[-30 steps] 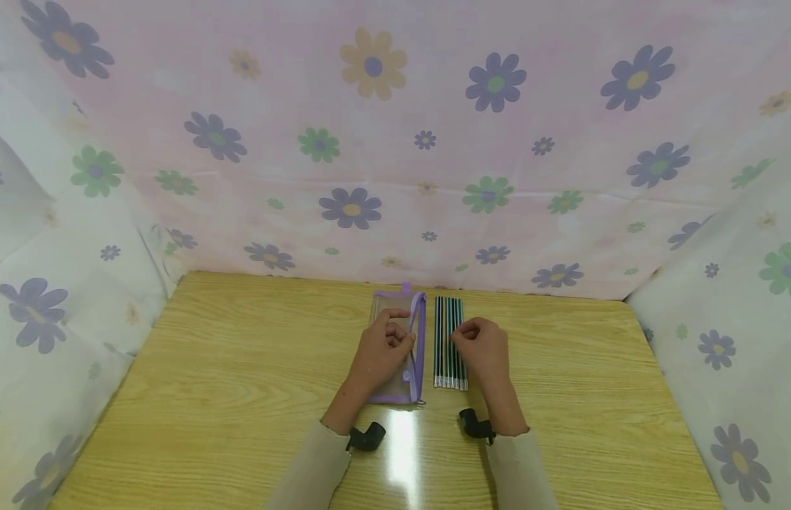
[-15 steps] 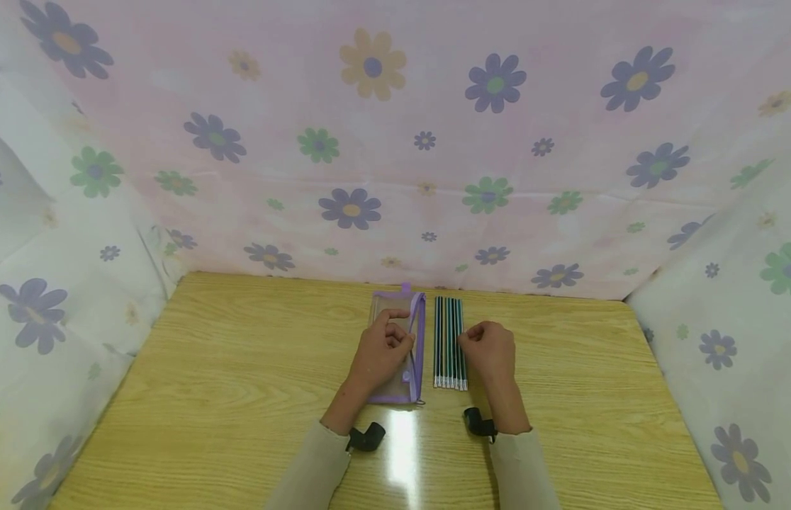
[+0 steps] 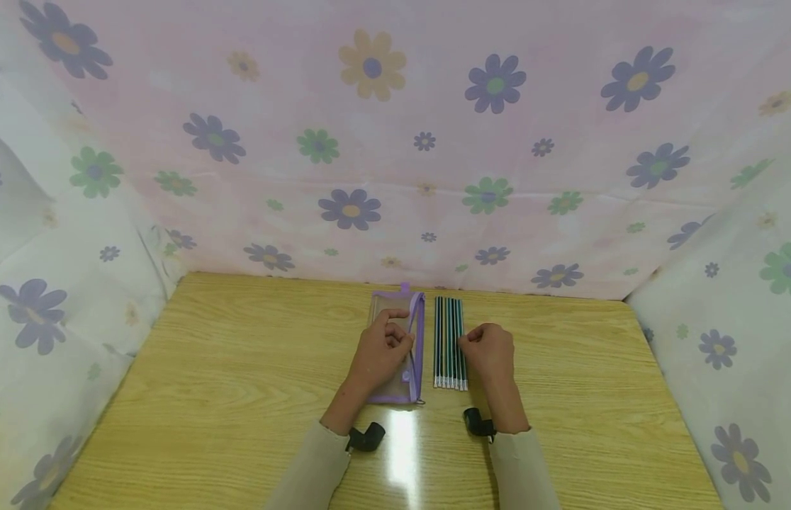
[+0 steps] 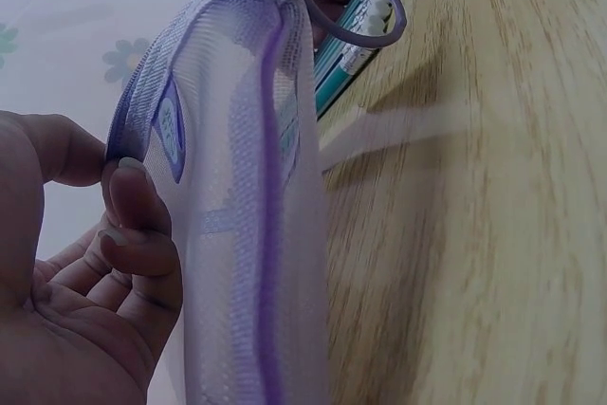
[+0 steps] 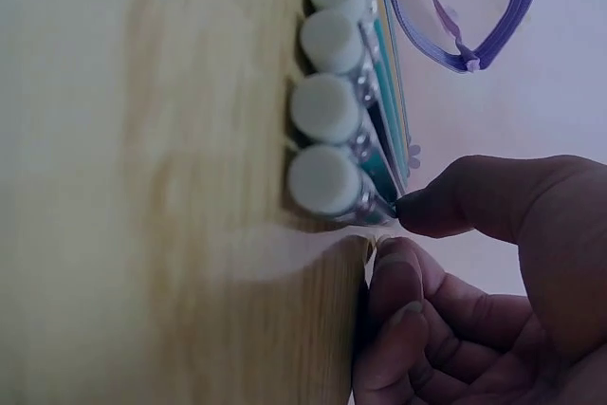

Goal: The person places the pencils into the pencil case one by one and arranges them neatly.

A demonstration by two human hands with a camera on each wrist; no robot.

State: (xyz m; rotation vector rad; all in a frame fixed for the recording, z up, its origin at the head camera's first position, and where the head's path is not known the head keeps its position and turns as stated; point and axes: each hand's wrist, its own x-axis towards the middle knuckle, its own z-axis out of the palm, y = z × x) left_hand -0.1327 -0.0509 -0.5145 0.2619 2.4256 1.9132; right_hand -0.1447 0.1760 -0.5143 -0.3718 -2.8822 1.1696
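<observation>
A mesh zip pencil case with purple trim lies on the table, its zip side gaping. My left hand pinches the case's upper zip edge between thumb and index finger, as the left wrist view shows; the other fingers are curled. To the right of the case lies a row of several dark and teal striped pencils, white erasers towards me. My right hand is at the row's right side. In the right wrist view, its thumb and index fingertips pinch the outermost pencil behind the eraser end; the other fingers curl under.
A wood-grain table carries everything. A flower-print cloth rises behind it and at both sides. A purple ring hangs at the case's zip end. Black wrist camera mounts sit below both hands.
My right hand has moved slightly right, from over the pencils to the row's right edge, then held nearly still. The left hand and the case have barely moved.
</observation>
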